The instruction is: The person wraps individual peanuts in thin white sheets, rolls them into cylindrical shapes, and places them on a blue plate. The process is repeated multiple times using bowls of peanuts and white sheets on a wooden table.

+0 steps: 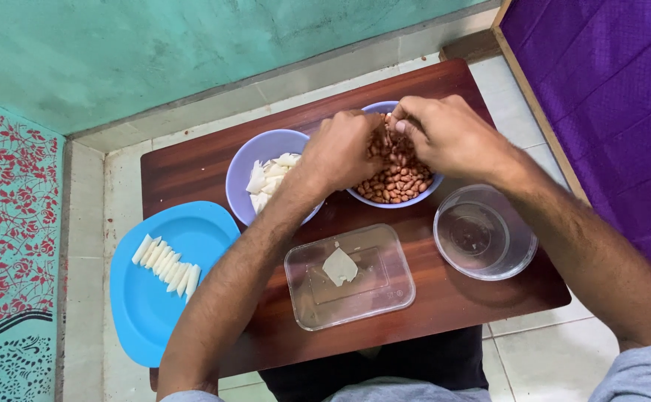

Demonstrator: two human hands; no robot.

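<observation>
A pale blue bowl of brown peanuts stands at the far middle of a small dark wooden table. Both hands hover over it. My left hand has its fingers curled down among the peanuts at the bowl's left side. My right hand pinches its fingertips together above the bowl's far edge, seemingly on a peanut. A second pale blue bowl with white pieces sits just left, partly under my left wrist.
A clear rectangular container holds one pale flat piece. An empty clear round container stands at the right. A blue plate with a row of white sticks overhangs the table's left edge. Purple cloth lies right.
</observation>
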